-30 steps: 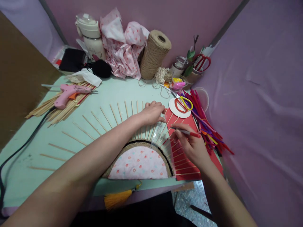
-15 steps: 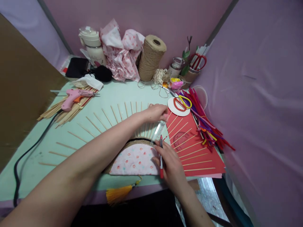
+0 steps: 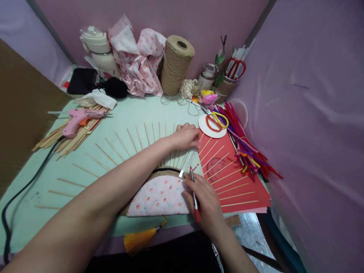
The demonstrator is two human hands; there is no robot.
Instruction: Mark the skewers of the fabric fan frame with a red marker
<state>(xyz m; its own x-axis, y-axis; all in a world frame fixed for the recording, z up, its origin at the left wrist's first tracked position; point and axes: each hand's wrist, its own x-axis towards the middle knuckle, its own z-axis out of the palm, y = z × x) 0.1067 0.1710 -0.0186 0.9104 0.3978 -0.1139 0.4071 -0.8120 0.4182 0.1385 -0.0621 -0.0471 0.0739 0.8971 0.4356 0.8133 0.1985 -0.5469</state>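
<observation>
A half-round fan-shaped piece with floral fabric (image 3: 159, 197), a twine-wrapped arc and thin wooden sticks (image 3: 146, 133) spreading outward lies before me. My left hand (image 3: 186, 137) reaches across it, fingers closed at the far end of a clear ruler (image 3: 187, 163). The ruler slants over the sticks, its near end on the dark arc. In my right hand (image 3: 206, 197) is a red pen (image 3: 194, 197), gripped with its tip up beside the ruler. Red dashes show near that tip. A yellow tassel (image 3: 140, 239) hangs at the front edge.
Red paper (image 3: 250, 195) lies under the right-hand sticks. Scissors (image 3: 217, 120) rest on a white disc, beside pipe cleaners (image 3: 247, 148). A pink glue gun (image 3: 76, 120) sits on loose sticks at left. Behind stand a twine spool (image 3: 176, 66), crumpled fabric (image 3: 139, 72) and a bottle (image 3: 99, 53).
The view has shifted slightly. The pen, nearly upright before, now leans with its tip toward the left. The ruler's near end sits slightly lower, and both hands keep their hold.
</observation>
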